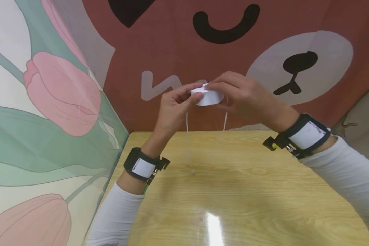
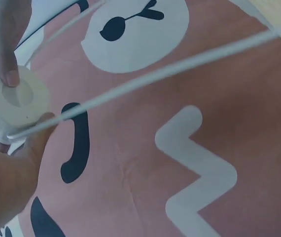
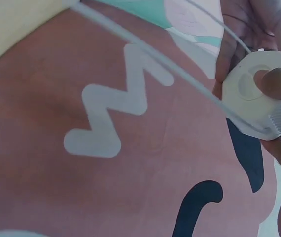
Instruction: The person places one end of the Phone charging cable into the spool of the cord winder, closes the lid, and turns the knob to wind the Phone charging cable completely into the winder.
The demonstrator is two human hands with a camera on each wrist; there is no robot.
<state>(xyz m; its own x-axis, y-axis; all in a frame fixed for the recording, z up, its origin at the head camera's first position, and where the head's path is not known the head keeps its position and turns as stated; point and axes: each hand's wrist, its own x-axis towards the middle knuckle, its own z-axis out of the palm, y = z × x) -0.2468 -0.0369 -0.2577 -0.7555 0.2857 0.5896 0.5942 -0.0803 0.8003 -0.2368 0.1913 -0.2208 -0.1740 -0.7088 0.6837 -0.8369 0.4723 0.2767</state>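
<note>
Up in front of the wall, both hands hold a small white many-sided case with a round recess in its face and a thin white cord from either side. My left hand grips the case's left side between thumb and fingers. On the other side my right hand holds it, the thumb pressing on the round recess in the right wrist view. Ribbing shows on one edge of the case there. The right-hand cord hangs down toward the table.
Below the hands spreads a light wood table, with a small pale blob near the left cord's lower end. A printed bear cloth hangs behind, and a tulip-print cloth stands along the left.
</note>
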